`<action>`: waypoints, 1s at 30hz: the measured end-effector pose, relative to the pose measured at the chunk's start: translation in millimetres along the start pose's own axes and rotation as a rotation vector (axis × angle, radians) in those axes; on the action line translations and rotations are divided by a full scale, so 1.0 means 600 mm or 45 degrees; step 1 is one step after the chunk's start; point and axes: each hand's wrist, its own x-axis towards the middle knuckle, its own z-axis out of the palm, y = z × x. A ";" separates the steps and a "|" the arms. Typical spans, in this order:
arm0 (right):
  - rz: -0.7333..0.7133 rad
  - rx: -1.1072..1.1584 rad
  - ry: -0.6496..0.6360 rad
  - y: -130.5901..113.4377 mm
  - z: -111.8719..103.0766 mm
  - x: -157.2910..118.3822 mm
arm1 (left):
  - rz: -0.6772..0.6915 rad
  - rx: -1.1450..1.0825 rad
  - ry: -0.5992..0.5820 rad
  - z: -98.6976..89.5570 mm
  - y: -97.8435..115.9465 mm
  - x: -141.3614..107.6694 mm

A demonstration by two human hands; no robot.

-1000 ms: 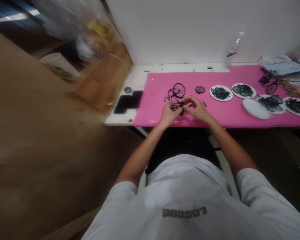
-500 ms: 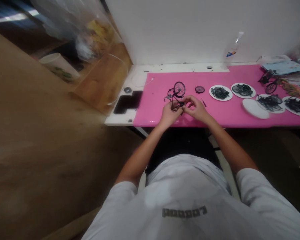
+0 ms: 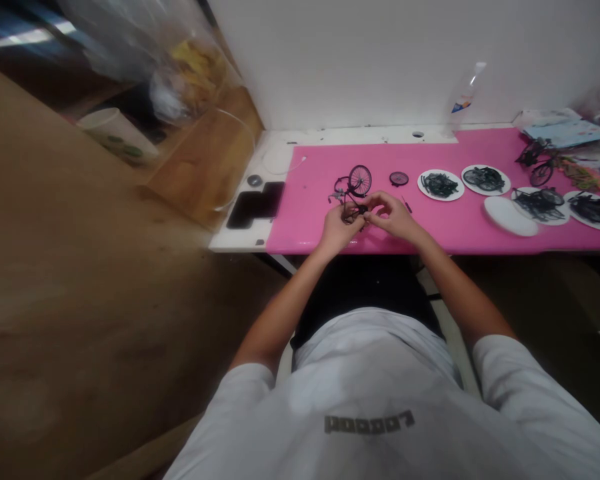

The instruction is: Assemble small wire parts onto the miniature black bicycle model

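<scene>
A small black model bicycle (image 3: 349, 192) is held over the pink table cover, with one spoked wheel (image 3: 361, 181) pointing away from me. My left hand (image 3: 339, 229) is closed around the near part of its frame. From the other side, my right hand (image 3: 387, 215) pinches at the same dark part with thumb and forefinger; the exact piece between those fingertips is too small to make out. A loose wheel (image 3: 399, 179) lies flat beyond my right hand. Close by it is a thin dark screwdriver-like tool (image 3: 407, 204).
White plates of black parts (image 3: 441, 195) stand to the right, beside an overlapping white lid or plate (image 3: 510, 217). Another model bicycle (image 3: 536, 163) is at the far right. A clear bottle (image 3: 464, 103) stands at the back. Dark flat objects (image 3: 256, 205) lie at left.
The model bicycle has tilted or shifted very slightly in my hands. Both hands keep nearly the same place and grip.
</scene>
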 end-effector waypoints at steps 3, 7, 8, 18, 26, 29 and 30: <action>0.026 -0.026 -0.021 -0.009 0.000 -0.003 | 0.005 0.041 0.014 -0.002 -0.010 0.001; 0.031 -0.057 -0.056 -0.011 -0.004 -0.005 | -0.038 0.056 0.033 0.000 -0.019 0.004; 0.029 -0.081 -0.045 -0.008 -0.008 -0.004 | -0.053 0.044 0.036 0.000 -0.020 0.004; 0.506 -1.050 0.292 0.049 -0.145 -0.008 | -0.180 -0.116 0.103 -0.002 -0.014 0.017; 0.741 -1.049 0.215 0.071 -0.167 -0.016 | -0.244 -0.227 0.095 -0.013 -0.036 0.031; 0.707 -1.157 0.256 0.085 -0.160 -0.011 | -0.269 -0.271 0.076 -0.017 -0.039 0.031; 0.689 -1.194 0.264 0.088 -0.157 -0.010 | -0.288 -0.287 0.067 -0.019 -0.038 0.030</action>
